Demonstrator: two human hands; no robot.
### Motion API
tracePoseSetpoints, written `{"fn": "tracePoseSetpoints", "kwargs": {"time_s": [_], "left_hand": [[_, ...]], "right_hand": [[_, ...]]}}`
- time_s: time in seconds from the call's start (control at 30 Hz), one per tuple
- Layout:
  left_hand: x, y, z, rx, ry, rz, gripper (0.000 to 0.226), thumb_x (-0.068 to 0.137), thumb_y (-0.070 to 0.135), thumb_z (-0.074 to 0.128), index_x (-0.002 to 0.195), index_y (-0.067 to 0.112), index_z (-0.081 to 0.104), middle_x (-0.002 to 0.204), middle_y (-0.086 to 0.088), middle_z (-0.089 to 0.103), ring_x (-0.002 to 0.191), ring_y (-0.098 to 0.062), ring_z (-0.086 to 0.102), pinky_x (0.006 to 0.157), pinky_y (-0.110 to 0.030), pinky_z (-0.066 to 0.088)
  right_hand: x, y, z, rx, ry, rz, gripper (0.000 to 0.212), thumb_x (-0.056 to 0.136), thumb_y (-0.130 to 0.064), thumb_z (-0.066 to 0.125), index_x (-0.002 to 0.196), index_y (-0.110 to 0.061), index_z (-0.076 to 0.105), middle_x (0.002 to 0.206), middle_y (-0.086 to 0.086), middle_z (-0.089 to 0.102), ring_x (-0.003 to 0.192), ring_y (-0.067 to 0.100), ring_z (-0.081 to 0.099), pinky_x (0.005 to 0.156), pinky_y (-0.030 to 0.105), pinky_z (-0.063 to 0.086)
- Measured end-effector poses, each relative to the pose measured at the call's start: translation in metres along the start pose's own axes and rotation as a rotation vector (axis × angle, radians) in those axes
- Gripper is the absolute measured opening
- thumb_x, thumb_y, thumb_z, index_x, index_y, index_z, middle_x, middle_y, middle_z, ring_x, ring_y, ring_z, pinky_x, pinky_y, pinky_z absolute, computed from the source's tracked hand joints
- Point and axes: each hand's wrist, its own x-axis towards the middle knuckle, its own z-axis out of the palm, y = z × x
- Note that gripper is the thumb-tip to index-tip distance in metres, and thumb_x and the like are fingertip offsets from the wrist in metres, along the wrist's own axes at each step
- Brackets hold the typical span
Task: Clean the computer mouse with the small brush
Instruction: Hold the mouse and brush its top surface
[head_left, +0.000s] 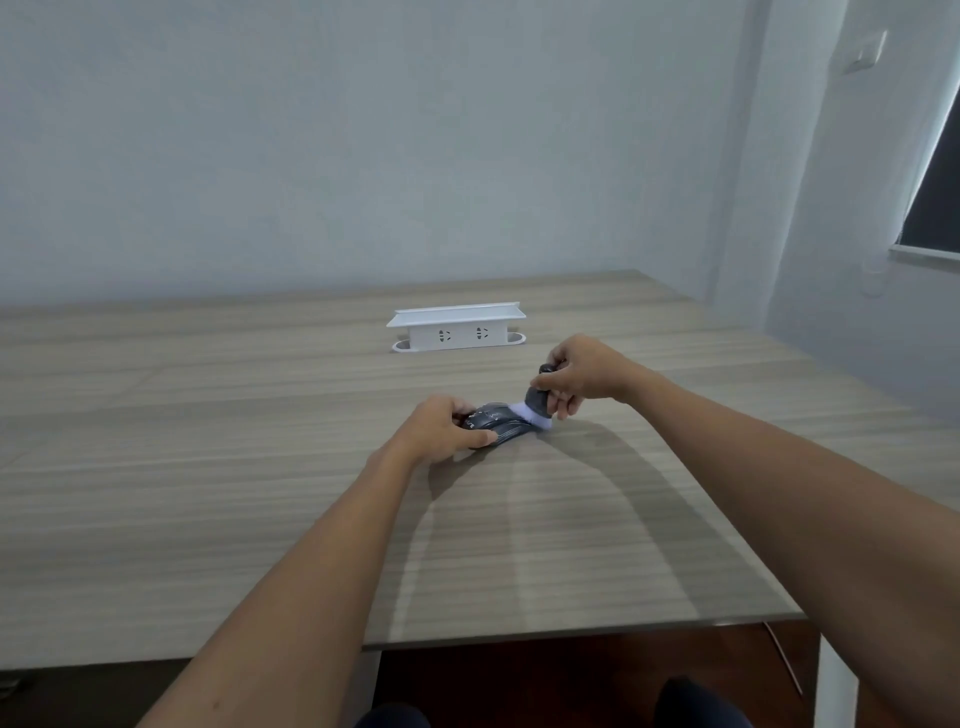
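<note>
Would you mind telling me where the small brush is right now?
In the head view, the small brush sits right of centre on the table, gripped by the right hand, its white bristles touching the right end of the mouse held by the left hand.

Head view, down over table (208, 415)

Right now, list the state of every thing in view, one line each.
computer mouse: lying on the table, pinned by the left hand.
small brush: gripped in the right hand, white bristles down against the mouse's right end.
left hand: closed on the mouse.
right hand: closed on the brush handle.
socket box: raised from the table, both outlets empty.
table: bare wood elsewhere.
</note>
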Motion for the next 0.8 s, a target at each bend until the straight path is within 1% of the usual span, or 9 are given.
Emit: {"fn": "tracePoseSetpoints", "kwargs": {"time_s": [0.1,0.17,0.23,0.33,0.4,0.5,0.63,0.7,0.8], "left_hand": [[0.000,0.001,-0.001,0.012,0.002,-0.001,0.033,0.074,0.033,0.083,0.103,0.018,0.077,0.092,-0.001,0.078,0.081,-0.013,0.069,0.078,-0.028,0.052],[0.001,0.000,-0.001,0.008,-0.002,-0.004,0.038,0.073,0.036,0.083,0.106,0.019,0.076,0.094,0.000,0.078,0.088,-0.018,0.072,0.082,-0.033,0.055],[0.001,-0.002,-0.001,-0.005,-0.009,-0.008,0.043,0.071,0.038,0.083,0.109,0.021,0.076,0.095,0.001,0.079,0.095,-0.020,0.073,0.087,-0.036,0.055],[0.001,-0.002,-0.001,-0.007,-0.010,-0.001,0.040,0.072,0.037,0.083,0.107,0.019,0.076,0.094,0.000,0.079,0.090,-0.018,0.073,0.084,-0.033,0.055],[0.001,-0.002,-0.001,-0.005,-0.008,0.007,0.036,0.073,0.036,0.083,0.104,0.018,0.077,0.093,-0.001,0.079,0.084,-0.015,0.070,0.081,-0.030,0.053],[0.002,-0.002,0.001,-0.005,-0.004,0.008,0.035,0.073,0.036,0.083,0.101,0.017,0.077,0.092,-0.002,0.079,0.082,-0.015,0.069,0.081,-0.031,0.053],[0.004,-0.004,0.000,0.018,-0.009,0.007,0.039,0.070,0.042,0.082,0.102,0.019,0.076,0.091,-0.003,0.078,0.083,-0.018,0.070,0.078,-0.031,0.052],[0.004,-0.004,-0.001,0.014,-0.011,0.001,0.044,0.068,0.045,0.082,0.104,0.021,0.076,0.092,0.000,0.078,0.089,-0.020,0.072,0.082,-0.034,0.054],[0.004,-0.005,-0.001,-0.003,-0.010,-0.003,0.047,0.065,0.048,0.081,0.104,0.022,0.076,0.092,0.002,0.079,0.093,-0.021,0.073,0.087,-0.039,0.056]], "right_hand": [[-0.001,-0.003,0.002,0.105,-0.007,-0.031,0.021,0.095,-0.007,0.062,0.093,0.014,0.065,0.067,0.019,0.072,0.046,0.020,0.068,0.048,0.025,0.055],[-0.001,-0.010,0.004,0.180,-0.038,-0.072,0.021,0.096,-0.010,0.064,0.092,0.011,0.066,0.070,0.021,0.071,0.049,0.023,0.067,0.050,0.027,0.056],[0.001,-0.015,0.007,0.190,-0.054,-0.091,0.022,0.096,-0.011,0.064,0.094,0.010,0.066,0.071,0.022,0.071,0.050,0.024,0.066,0.051,0.028,0.056],[0.003,-0.015,0.006,0.126,-0.015,-0.074,0.021,0.094,-0.009,0.063,0.092,0.012,0.066,0.069,0.020,0.071,0.046,0.021,0.066,0.047,0.025,0.054],[0.003,-0.008,0.003,0.006,0.026,-0.045,0.020,0.092,-0.006,0.062,0.090,0.014,0.066,0.064,0.017,0.072,0.043,0.019,0.067,0.044,0.024,0.052],[0.002,0.000,0.003,-0.080,0.063,-0.031,0.021,0.091,-0.004,0.060,0.091,0.017,0.065,0.058,0.012,0.070,0.040,0.016,0.065,0.040,0.022,0.049],[0.001,-0.006,0.009,0.068,0.056,-0.103,0.019,0.093,-0.008,0.064,0.087,0.010,0.065,0.065,0.018,0.072,0.043,0.019,0.066,0.044,0.025,0.053],[0.001,-0.009,0.009,0.161,0.009,-0.105,0.017,0.094,-0.008,0.065,0.086,0.007,0.065,0.067,0.020,0.072,0.045,0.023,0.066,0.046,0.027,0.054],[0.001,-0.007,0.005,0.176,0.000,-0.068,0.020,0.095,-0.008,0.063,0.092,0.012,0.064,0.067,0.020,0.071,0.045,0.022,0.066,0.046,0.027,0.054]]}}
